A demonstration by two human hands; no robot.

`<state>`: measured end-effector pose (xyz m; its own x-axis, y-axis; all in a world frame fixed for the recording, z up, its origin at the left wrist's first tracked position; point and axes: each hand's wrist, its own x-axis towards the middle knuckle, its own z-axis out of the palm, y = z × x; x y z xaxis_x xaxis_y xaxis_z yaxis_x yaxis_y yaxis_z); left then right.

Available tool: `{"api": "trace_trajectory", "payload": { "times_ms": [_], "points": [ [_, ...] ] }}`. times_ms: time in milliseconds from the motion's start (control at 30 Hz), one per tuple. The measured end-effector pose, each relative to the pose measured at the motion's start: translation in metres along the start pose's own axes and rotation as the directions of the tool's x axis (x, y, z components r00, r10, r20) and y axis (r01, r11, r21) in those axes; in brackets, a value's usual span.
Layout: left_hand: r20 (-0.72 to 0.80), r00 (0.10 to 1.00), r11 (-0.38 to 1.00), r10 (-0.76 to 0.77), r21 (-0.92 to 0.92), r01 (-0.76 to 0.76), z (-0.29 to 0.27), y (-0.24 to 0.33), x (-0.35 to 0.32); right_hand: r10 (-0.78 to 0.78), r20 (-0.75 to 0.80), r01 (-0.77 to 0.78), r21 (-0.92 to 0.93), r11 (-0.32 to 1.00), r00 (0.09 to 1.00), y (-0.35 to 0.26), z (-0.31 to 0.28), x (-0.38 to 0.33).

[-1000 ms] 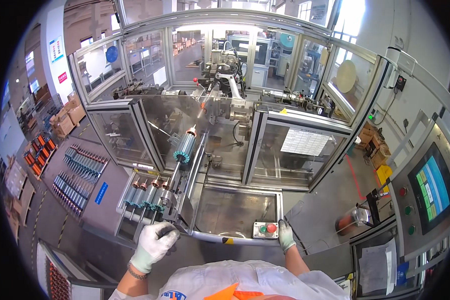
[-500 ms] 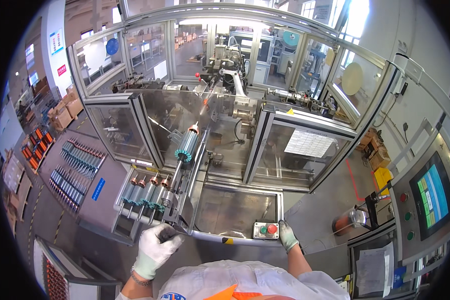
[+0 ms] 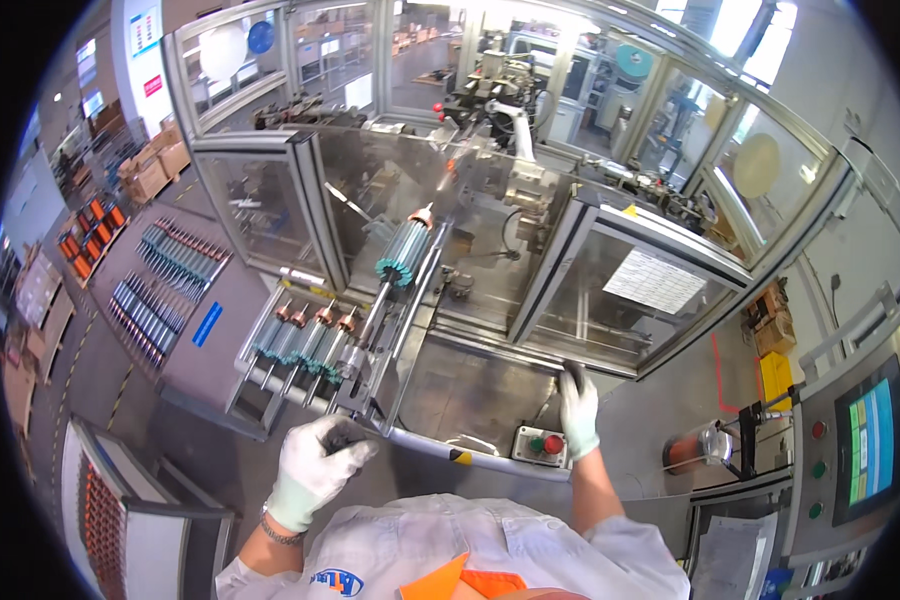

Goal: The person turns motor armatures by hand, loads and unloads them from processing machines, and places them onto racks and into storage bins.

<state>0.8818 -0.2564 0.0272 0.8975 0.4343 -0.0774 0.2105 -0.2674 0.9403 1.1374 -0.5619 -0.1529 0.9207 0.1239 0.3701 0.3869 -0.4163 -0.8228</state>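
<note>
My left hand (image 3: 315, 470), in a white glove, curls around a dark piece at the lower end of a slanted metal rail (image 3: 410, 320). One rotor with a teal core and copper tip (image 3: 405, 255) sits high on that rail. Several more rotors (image 3: 305, 345) lie side by side on a feed rack just left of the rail. My right hand (image 3: 577, 405), also gloved, reaches up with its fingers flat against the lower frame of the glazed machine guard (image 3: 580, 365). It is just above a small box with a green and a red button (image 3: 538, 443) and holds nothing.
The aluminium and glass enclosure (image 3: 270, 215) surrounds the machine ahead. Trays of rotors (image 3: 165, 280) and orange parts (image 3: 90, 230) stand on the floor to the left. A control panel with a screen (image 3: 870, 445) is at the right. A grey bar (image 3: 470, 455) runs in front of me.
My right hand has risen from beside the button box to the guard frame. My left hand has closed in on the rail's lower end.
</note>
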Motion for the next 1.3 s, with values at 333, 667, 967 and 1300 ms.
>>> {"api": "trace_trajectory", "payload": {
  "times_ms": [333, 667, 967, 1300],
  "points": [
    [-0.079, 0.99, 0.976, 0.113, 0.196, -0.096, 0.003, -0.012, 0.002, 0.135, 0.699, -0.662, 0.573, 0.483, 0.703, -0.102, 0.18, 0.203],
    [-0.103, 0.994, 0.978, 0.03, 0.207, -0.008, -0.002, 0.009, -0.003, 0.245, 0.604, -0.642, 0.755, 0.129, 0.759, -0.153, 0.283, 0.308],
    [-0.053, 0.997, 0.974, 0.061, 0.223, -0.048, -0.004, 0.005, -0.003, 0.355, 0.512, -0.606, 0.755, 0.249, 0.782, -0.152, 0.266, 0.259],
    [0.12, 0.941, 0.92, 0.315, 0.203, -0.334, 0.002, -0.006, 0.074, 0.21, 0.372, -0.289, 0.172, 0.942, 0.904, -0.042, 0.139, -0.038]
  ]
}}
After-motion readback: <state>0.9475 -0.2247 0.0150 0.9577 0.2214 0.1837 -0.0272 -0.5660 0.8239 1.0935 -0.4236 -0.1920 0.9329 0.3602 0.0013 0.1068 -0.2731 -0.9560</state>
